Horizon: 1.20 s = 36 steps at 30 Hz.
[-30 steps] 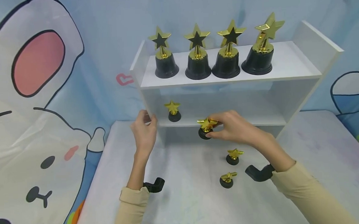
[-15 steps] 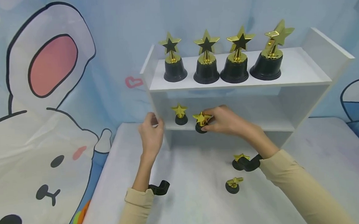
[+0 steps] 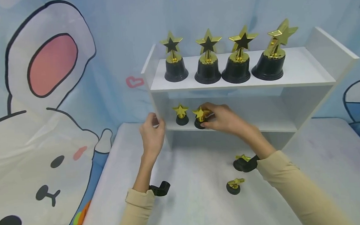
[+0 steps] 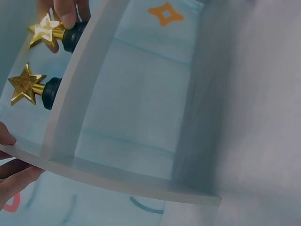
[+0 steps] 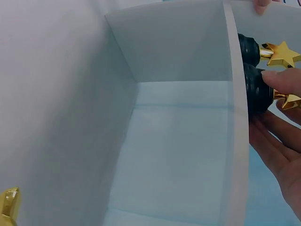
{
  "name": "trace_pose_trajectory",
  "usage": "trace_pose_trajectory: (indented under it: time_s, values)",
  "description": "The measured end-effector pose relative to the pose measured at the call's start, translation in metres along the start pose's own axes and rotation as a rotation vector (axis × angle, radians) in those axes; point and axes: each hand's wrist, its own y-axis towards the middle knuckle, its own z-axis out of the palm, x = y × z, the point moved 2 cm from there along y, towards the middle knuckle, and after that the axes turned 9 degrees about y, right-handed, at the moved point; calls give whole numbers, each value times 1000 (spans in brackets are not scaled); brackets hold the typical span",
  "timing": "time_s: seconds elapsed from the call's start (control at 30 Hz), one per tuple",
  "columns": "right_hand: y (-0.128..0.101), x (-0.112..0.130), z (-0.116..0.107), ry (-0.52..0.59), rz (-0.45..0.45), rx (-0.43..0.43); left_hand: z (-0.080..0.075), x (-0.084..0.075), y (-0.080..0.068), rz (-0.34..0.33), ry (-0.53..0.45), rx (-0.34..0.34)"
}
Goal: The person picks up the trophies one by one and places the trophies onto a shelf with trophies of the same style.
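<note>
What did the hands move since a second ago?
The right hand carried the small star trophy up from in front of the shelf's edge onto the lower shelf, beside the small trophy already there, and still grips it. The left hand stayed holding the shelf's left side panel. The four big trophies on top and two small ones on the table did not move.

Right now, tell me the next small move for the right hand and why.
Probably set the small trophy down on the lower shelf and let go. The right hand holds it at the shelf's front edge, just beside the small trophy already standing there, while the left hand grips the shelf's side panel.
</note>
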Motion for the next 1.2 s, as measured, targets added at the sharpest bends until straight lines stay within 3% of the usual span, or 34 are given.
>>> trace_pose_trajectory:
  time_s: [0.37,0.6,0.87,1.2]
  values:
    - [-27,-6,-6,0,-54,-129,2,-1,-1,-21,-17,-13]
    - [-60,-7,-11,-6,-170,-259,1,-3,-4,-61,-41,-50]
    - [-105,-6,-8,-64,-263,-312,3,-6,-6,-68,-71,-94]
    - [-157,-29,19,-88,-134,-244,2,-9,-7,-44,-96,-147]
